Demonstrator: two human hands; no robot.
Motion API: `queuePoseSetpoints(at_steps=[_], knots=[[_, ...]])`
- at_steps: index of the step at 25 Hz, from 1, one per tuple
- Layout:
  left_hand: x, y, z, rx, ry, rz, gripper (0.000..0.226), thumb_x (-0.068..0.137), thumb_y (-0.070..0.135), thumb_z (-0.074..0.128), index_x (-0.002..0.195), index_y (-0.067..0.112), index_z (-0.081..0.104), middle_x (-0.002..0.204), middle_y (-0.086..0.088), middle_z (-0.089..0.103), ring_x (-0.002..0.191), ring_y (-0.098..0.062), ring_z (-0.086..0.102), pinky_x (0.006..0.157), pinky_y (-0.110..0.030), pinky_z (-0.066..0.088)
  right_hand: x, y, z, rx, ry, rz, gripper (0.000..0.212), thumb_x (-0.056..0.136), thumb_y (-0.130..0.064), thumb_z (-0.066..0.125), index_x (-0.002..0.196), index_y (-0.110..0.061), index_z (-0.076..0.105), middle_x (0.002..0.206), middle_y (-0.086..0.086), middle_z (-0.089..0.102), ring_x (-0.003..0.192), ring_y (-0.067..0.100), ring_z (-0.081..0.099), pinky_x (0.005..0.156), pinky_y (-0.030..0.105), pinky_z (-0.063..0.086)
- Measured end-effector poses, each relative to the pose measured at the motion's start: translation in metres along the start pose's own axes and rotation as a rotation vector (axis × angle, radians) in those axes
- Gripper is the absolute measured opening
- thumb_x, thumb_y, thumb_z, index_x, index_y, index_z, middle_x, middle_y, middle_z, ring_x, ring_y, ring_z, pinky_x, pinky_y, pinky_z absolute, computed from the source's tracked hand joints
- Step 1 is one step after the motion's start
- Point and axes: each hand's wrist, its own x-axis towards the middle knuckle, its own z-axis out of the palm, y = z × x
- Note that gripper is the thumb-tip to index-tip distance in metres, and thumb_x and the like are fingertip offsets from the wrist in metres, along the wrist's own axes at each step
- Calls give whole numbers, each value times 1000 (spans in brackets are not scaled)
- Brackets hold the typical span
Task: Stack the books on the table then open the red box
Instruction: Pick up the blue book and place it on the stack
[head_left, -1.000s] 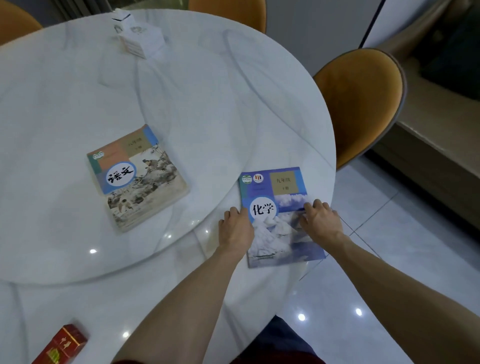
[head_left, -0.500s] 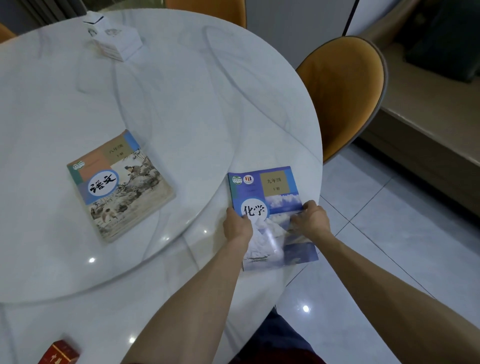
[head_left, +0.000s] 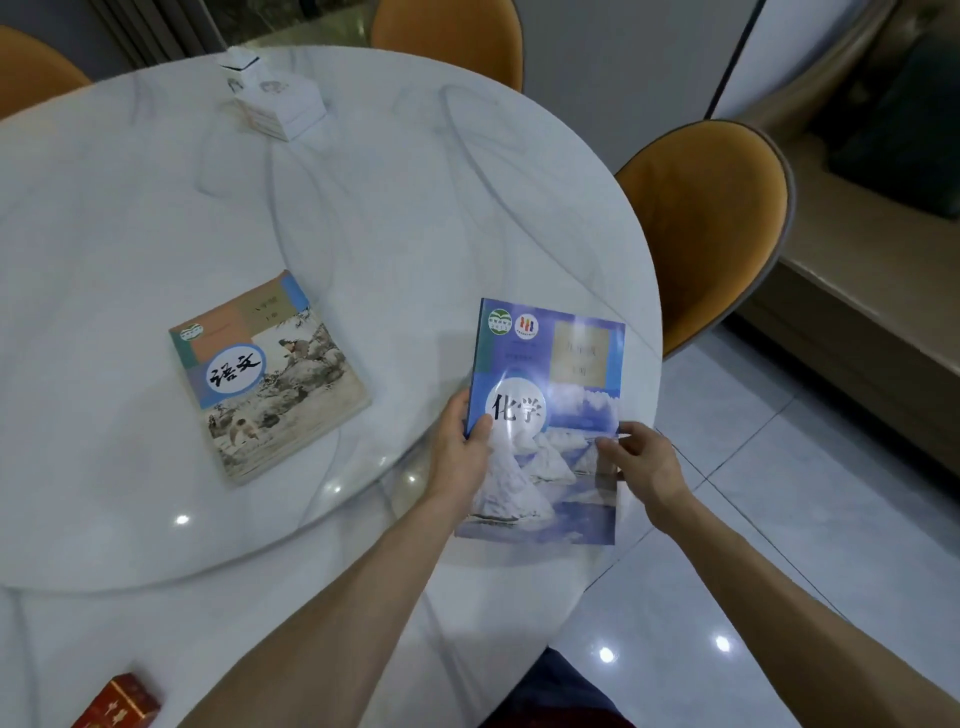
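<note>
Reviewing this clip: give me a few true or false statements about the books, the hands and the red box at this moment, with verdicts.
1. Both hands hold the blue book. True: left hand on its left edge, right hand on its right.
2. The books are already stacked. False: the beige book lies apart on the table.
3. The red box sits at the table's near left edge. True.
4. A hand is opening the red box. False: neither hand touches it.
</note>
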Motion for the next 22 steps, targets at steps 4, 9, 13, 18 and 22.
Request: queuePoseSetpoints(at_steps=[4,9,13,18,22], knots=[[6,21,-46,-19,114,17,29,91,6,53,114,23,56,104,1,66,86,-10,63,71,-24,49,-12,-61,13,31,-115,-142,13,87,-19,65,98,-12,63,84,11,67,74,26,63,64,35,53],[10,48,-111,-14,222,60,30,91,6,54,119,18,57,110,-2,69,92,-10,66,80,-30,52,-27,-128,53,67,-278,-250,10,87,-11,64,95,-6,63,86,17,64,74,28,62,67,40,51],[8,63,-163,1,328,52,28,92,10,54,112,28,58,95,9,70,81,-2,65,73,-28,51,-35,-170,94,54,-412,-336,11,87,-8,63,97,-4,63,77,14,61,70,25,61,70,40,53],[16,74,-223,31,471,14,31,94,11,49,122,21,57,106,-7,70,92,-21,65,78,-33,49,-32,-215,155,23,-541,-394,9,88,-7,62,83,-14,65,67,3,59,62,14,61,60,26,54],[34,72,-251,3,589,-26,30,94,10,48,123,17,54,110,-11,68,88,-20,62,76,-30,49,-19,-240,206,-28,-552,-412,17,88,-8,61,75,-18,65,72,6,61,72,23,59,73,40,52]])
